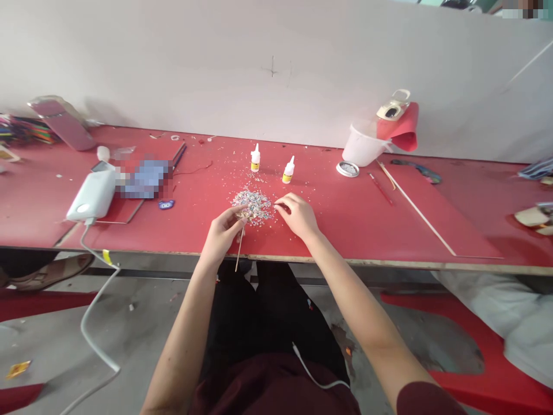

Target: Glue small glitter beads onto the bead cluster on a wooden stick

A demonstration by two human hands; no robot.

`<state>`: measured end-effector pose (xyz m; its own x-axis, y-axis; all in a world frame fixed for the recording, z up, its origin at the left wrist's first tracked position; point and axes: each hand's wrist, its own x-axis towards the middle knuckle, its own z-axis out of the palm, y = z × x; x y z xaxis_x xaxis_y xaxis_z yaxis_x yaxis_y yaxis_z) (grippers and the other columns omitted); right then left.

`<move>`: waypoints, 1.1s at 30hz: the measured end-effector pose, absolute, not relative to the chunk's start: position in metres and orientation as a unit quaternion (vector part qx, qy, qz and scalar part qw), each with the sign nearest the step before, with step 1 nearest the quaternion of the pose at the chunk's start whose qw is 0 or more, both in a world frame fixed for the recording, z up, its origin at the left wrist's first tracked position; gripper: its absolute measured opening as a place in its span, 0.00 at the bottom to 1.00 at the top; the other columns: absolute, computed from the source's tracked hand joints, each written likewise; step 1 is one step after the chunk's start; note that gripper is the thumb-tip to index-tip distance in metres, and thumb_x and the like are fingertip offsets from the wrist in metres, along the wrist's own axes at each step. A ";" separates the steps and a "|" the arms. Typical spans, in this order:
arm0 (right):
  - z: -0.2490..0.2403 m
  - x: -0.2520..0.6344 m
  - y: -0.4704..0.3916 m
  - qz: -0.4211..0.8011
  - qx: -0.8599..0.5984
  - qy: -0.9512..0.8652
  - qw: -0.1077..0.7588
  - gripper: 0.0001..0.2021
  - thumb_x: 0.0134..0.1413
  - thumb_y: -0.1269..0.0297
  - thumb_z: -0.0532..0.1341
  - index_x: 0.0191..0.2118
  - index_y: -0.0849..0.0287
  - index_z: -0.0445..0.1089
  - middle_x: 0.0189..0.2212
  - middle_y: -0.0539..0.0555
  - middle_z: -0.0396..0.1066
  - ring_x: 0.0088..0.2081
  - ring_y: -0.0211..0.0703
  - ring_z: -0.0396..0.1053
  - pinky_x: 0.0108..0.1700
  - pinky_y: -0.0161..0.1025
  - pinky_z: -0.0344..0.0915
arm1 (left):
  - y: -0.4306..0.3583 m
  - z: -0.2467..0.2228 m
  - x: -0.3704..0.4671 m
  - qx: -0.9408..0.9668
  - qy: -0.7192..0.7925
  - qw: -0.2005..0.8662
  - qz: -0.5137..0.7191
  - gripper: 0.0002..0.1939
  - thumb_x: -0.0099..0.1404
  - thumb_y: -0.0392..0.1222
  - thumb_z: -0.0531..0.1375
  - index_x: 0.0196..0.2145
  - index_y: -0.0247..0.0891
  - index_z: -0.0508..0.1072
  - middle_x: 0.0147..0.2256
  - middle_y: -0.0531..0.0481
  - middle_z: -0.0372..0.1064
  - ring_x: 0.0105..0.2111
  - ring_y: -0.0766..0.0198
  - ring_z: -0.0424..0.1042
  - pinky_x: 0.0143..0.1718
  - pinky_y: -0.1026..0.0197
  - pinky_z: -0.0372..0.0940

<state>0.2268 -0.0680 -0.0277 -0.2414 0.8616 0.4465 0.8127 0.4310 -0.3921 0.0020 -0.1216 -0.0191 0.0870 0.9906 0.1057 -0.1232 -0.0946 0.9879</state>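
Note:
A loose pile of small shiny pieces (254, 203) lies on the red table (328, 230). At its left edge my left hand (225, 227) is closed on a small gold-coloured item, with a thin stick (239, 251) hanging down past the table's front edge. The item's shape is too small to make out. My right hand (298, 214) is at the pile's right side, thumb and fingertips pinched together; what they hold, if anything, is too small to tell. Two small glue bottles with yellow labels, one (255, 159) behind the pile and another (288, 170) to its right, stand upright.
On the left are a white power bank (93, 196) with a cable, a pink bottle (64, 124) and a small blue item (166, 204). To the right stand a white bucket (363, 144), a round lid (348, 168), a red pen (380, 189) and a red board (444, 213).

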 end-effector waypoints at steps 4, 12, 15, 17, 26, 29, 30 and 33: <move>-0.028 0.227 -0.067 0.015 -0.577 -0.760 0.297 0.05 0.62 0.65 0.58 0.37 0.56 0.71 0.37 0.55 0.72 0.36 0.44 0.69 0.34 0.38 0.61 | -0.121 -0.019 0.002 0.515 0.419 0.527 0.531 0.16 0.63 0.41 0.63 0.49 0.37 0.74 0.22 0.57 0.61 0.18 0.74 0.58 0.20 0.69 0.57; -0.028 0.226 -0.068 0.029 -0.526 -0.781 0.337 0.07 0.64 0.63 0.56 0.39 0.56 0.71 0.38 0.55 0.72 0.38 0.43 0.70 0.38 0.38 0.64 | -0.122 -0.018 0.002 0.516 0.421 0.526 0.529 0.17 0.63 0.42 0.63 0.50 0.37 0.74 0.22 0.57 0.59 0.19 0.73 0.58 0.19 0.69 0.57; -0.029 0.226 -0.067 0.018 -0.553 -0.774 0.308 0.06 0.62 0.64 0.57 0.36 0.56 0.71 0.37 0.54 0.72 0.37 0.44 0.70 0.36 0.39 0.63 | -0.122 -0.019 0.002 0.519 0.418 0.526 0.529 0.17 0.63 0.42 0.63 0.50 0.37 0.74 0.22 0.57 0.59 0.19 0.74 0.58 0.20 0.69 0.57; -0.029 0.226 -0.067 0.027 -0.535 -0.787 0.305 0.05 0.62 0.65 0.58 0.37 0.56 0.71 0.37 0.54 0.72 0.38 0.44 0.70 0.38 0.38 0.64 | -0.121 -0.019 0.002 0.519 0.418 0.526 0.529 0.17 0.64 0.42 0.62 0.50 0.37 0.74 0.22 0.57 0.60 0.19 0.74 0.58 0.19 0.70 0.57; -0.027 0.226 -0.066 0.031 -0.531 -0.790 0.304 0.06 0.62 0.64 0.58 0.37 0.56 0.71 0.38 0.54 0.72 0.40 0.44 0.70 0.40 0.39 0.64 | -0.122 -0.018 0.002 0.517 0.421 0.525 0.528 0.17 0.63 0.42 0.63 0.50 0.37 0.74 0.22 0.57 0.60 0.18 0.74 0.58 0.19 0.69 0.57; -0.027 0.226 -0.066 0.027 -0.546 -0.778 0.309 0.06 0.62 0.64 0.58 0.37 0.56 0.71 0.38 0.55 0.72 0.39 0.44 0.70 0.39 0.39 0.64 | -0.122 -0.018 0.002 0.515 0.421 0.526 0.530 0.18 0.63 0.42 0.63 0.50 0.37 0.74 0.22 0.57 0.59 0.19 0.74 0.58 0.19 0.69 0.57; -0.028 0.226 -0.065 0.021 -0.557 -0.773 0.304 0.06 0.62 0.64 0.58 0.37 0.56 0.71 0.38 0.55 0.72 0.39 0.45 0.70 0.38 0.39 0.64 | -0.122 -0.018 0.003 0.514 0.421 0.527 0.530 0.18 0.63 0.42 0.63 0.50 0.37 0.74 0.22 0.57 0.59 0.19 0.73 0.58 0.19 0.69 0.57; -0.028 0.226 -0.065 0.026 -0.549 -0.782 0.292 0.06 0.62 0.64 0.58 0.37 0.55 0.71 0.38 0.55 0.72 0.39 0.45 0.70 0.38 0.39 0.63 | -0.122 -0.018 0.003 0.513 0.423 0.527 0.529 0.18 0.62 0.42 0.63 0.50 0.36 0.74 0.22 0.57 0.59 0.19 0.73 0.58 0.19 0.69 0.57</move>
